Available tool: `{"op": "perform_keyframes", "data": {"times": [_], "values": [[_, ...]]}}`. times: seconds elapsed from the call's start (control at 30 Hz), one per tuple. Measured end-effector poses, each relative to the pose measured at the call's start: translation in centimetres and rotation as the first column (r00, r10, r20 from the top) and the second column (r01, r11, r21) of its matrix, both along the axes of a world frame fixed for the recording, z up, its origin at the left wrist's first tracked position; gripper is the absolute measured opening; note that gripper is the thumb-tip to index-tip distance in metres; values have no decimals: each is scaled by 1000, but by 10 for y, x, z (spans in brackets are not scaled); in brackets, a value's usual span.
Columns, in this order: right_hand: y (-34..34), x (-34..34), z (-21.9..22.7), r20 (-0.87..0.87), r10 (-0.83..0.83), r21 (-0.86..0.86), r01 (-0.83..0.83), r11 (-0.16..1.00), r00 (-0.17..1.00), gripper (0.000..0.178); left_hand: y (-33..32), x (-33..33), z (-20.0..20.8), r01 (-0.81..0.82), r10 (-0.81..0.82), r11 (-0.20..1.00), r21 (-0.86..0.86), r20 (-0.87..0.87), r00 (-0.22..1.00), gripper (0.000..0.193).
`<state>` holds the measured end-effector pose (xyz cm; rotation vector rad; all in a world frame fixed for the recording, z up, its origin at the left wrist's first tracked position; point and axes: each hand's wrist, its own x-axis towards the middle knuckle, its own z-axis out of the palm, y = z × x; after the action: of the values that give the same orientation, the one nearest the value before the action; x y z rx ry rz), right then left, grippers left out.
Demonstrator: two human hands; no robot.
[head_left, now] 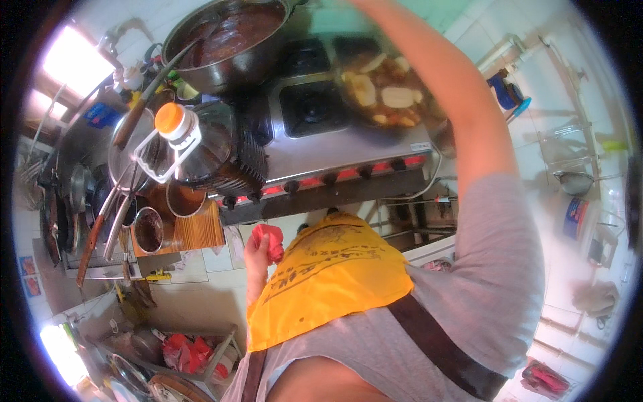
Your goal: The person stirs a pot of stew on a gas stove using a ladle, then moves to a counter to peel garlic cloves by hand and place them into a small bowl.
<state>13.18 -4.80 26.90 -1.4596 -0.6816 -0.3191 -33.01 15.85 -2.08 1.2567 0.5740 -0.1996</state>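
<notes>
My left hand (256,258) is closed around a crumpled red cloth (268,242), close to my yellow apron (335,271) and below the front of the gas stove (301,161). My right arm (462,87) stretches forward past the right side of the stove. Its hand lies beyond the upper edge of the picture, so the fingers are hidden. Beside that arm, a wide pan (388,94) holds pale chunks in brown broth on a right burner. At the back left of the stove sits a large dark pot (221,77) of dark brown sauce.
A big clear jug with an orange cap (169,118) stands at the stove's left front. Left of it are metal pots (153,231) and long-handled ladles (100,234) by a wooden board (194,231). A low rack (214,365) holds red bags. Wire racks (569,151) hang at right.
</notes>
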Motion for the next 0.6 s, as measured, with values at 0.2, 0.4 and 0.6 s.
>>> {"op": "perform_keyframes", "data": {"times": [0.2, 0.4, 0.6], "values": [[-165, 8, -55, -49, -182, -265, 163, 950, 982, 23, -14, 9, 1, -27, 34, 988, 151, -46, 998, 18], [-231, 11, -113, -123, -99, -316, 55, 947, 987, 23, -27, 14, 12, 32, -15, 981, 192, -89, 996, 21], [-251, 19, -129, -96, 10, -364, -44, 930, 995, 17, -47, 26, 28, -3, 45, 936, 353, -111, 993, 20]]}}
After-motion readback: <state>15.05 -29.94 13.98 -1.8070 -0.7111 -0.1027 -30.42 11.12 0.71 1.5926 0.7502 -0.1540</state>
